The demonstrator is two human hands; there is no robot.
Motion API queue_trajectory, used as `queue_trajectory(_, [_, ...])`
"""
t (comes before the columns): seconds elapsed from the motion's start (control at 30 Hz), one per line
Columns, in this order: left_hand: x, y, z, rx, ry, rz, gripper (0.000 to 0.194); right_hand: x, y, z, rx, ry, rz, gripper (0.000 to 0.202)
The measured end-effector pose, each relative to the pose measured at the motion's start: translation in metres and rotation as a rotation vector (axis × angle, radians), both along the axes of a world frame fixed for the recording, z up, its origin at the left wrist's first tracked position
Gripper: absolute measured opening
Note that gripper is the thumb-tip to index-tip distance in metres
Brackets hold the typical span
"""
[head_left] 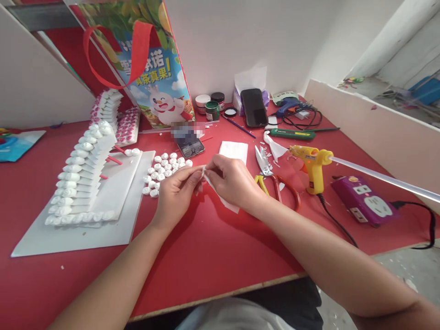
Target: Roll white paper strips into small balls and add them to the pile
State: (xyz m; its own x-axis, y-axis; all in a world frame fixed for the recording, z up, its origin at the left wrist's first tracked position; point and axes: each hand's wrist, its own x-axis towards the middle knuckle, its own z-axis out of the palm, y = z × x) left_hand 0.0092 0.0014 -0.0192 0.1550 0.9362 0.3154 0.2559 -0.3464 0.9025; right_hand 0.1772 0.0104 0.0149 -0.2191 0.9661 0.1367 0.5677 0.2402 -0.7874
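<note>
Both my hands meet over the middle of the red table (220,256). Thumb and fingers of my left hand (175,192) pinch a small twist of thin white paper (204,171). My right hand (233,183) grips the same paper from the other side, fingertips almost touching the left ones; most of the paper is hidden between them. White paper sheets (234,150) show beyond my right hand, and a white edge shows below it. Just left of my hands lies a cluster of small white rolled paper pieces (168,173).
At left, a white fan-like row of rolled pieces (84,169) stands on a white board (134,229). Right of my hands lie scissors (264,165), a yellow glue gun (311,167) and a purple power socket (364,199). Phones, paint jars (212,111) and a gift bag (161,78) stand behind.
</note>
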Motion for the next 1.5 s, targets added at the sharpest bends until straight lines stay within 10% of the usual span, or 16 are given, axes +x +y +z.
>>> queue_trajectory(0.37, [-0.006,0.008,-0.006,-0.182,-0.173,-0.038,0.021,0.000,0.001,-0.005,0.000,0.050,0.076,0.009])
queue_trajectory(0.63, [-0.006,0.011,-0.009,-0.163,-0.169,0.035,0.026,0.003,0.010,-0.005,-0.731,0.808,0.024,0.028])
queue_trajectory(0.83, [-0.003,0.010,-0.012,-0.231,-0.259,-0.010,0.025,0.003,0.007,0.004,-0.887,0.914,0.006,0.017])
queue_trajectory(1.17, [0.003,0.004,-0.003,-0.297,-0.397,0.008,0.012,-0.004,0.002,-0.008,-0.247,0.383,-0.073,0.014])
queue_trajectory(1.5, [0.003,0.004,-0.006,-0.290,-0.408,0.077,0.012,-0.004,-0.001,-0.007,-0.107,0.329,-0.016,0.020])
